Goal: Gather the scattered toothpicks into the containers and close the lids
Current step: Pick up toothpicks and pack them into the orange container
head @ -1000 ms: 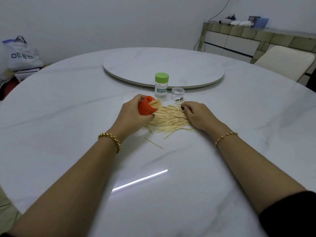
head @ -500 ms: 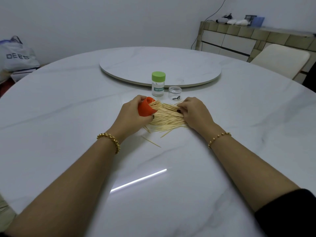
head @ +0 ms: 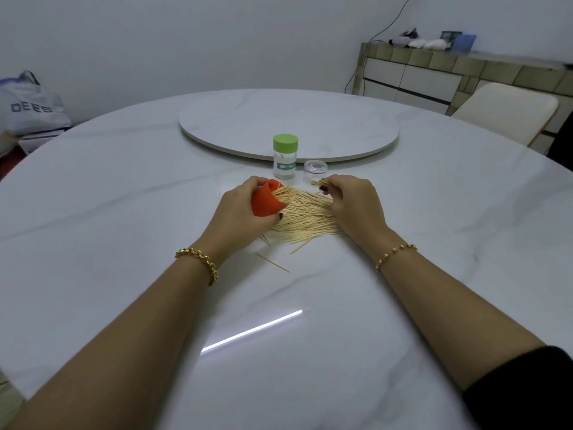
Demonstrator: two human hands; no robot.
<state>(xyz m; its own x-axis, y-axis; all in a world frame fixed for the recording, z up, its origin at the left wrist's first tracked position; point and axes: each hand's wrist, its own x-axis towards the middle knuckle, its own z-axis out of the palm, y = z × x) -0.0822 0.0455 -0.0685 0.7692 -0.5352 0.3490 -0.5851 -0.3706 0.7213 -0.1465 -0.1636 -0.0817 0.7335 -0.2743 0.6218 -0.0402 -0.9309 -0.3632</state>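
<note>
A heap of pale wooden toothpicks (head: 305,217) lies on the white marble table between my hands. My left hand (head: 238,212) grips an orange container (head: 266,202) tipped on its side, mouth toward the heap, with toothpick ends sticking out of it. My right hand (head: 353,203) rests on the right end of the heap, its fingers curled and pinching a few toothpicks at the far side. Behind the heap stands a clear jar with a green lid (head: 285,156), labelled TOOTHPICK. A small clear lid or cup (head: 315,169) sits just right of it.
A round marble turntable (head: 288,122) fills the table's middle beyond the jar. A few stray toothpicks (head: 274,263) lie nearer me. A cream chair (head: 508,110) and a sideboard stand at the right, a white bag (head: 29,103) at the far left.
My right hand has slid up along the heap toward its far end near the small clear lid. My left hand keeps the orange container in place.
</note>
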